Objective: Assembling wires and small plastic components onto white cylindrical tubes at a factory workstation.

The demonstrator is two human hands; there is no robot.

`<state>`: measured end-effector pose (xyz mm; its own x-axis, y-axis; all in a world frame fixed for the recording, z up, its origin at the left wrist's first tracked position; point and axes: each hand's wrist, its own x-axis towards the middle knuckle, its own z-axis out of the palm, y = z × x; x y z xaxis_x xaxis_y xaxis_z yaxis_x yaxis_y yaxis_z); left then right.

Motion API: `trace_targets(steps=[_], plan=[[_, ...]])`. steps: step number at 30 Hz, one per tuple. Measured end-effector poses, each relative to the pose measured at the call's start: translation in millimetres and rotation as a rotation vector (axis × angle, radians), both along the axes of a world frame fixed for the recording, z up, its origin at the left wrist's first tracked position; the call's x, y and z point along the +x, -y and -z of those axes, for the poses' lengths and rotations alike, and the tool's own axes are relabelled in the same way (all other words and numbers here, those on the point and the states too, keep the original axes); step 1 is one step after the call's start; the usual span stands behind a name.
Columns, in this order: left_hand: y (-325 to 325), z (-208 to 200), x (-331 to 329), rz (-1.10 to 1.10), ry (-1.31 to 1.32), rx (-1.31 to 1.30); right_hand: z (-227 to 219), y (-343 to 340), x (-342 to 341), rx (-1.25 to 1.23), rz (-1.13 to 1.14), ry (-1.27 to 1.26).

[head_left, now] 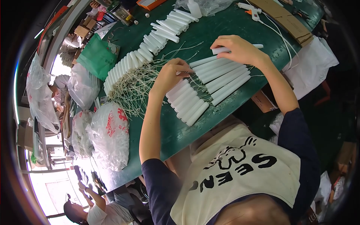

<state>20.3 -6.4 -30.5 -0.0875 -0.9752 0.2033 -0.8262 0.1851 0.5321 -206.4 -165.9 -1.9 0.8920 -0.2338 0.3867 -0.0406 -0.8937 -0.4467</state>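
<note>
Head view: White tube (221,50) pinched between thumb and fingers of the right hand (240,49), at the far side of long tubes (225,78) ranked toward the green worktable's (165,137) near edge. The left hand (170,74) curls beside thin wires (its grip is hidden). A snagged wire could drag neighbouring tubes askew.

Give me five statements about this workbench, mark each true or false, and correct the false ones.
1. The right hand holds a white tube. True.
2. The left hand holds the glue gun. False: the glue gun lies on the table.
3. Tangled wires lie left of the left hand. True.
4. The tabletop is red. False: it is green.
5. A green bag is toward the picture's left. True.
</note>
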Motion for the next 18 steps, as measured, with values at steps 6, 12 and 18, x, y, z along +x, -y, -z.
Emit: trace_targets(steps=[6, 12, 18], plan=[[1.7, -0.7, -1.4, 0.05, 0.0, -0.01, 4.6, 6.8, -11.0, 0.018, 0.013, -0.031], [-0.3, 2.6, 0.5, -0.121, -0.275, -0.101, 5.6, 11.6, -15.9, 0.097, 0.017, -0.045], [-0.2, 9.1, 3.1, -0.287, -0.492, -0.131, 8.7, 20.6, -19.3, 0.145, 0.038, -0.094]])
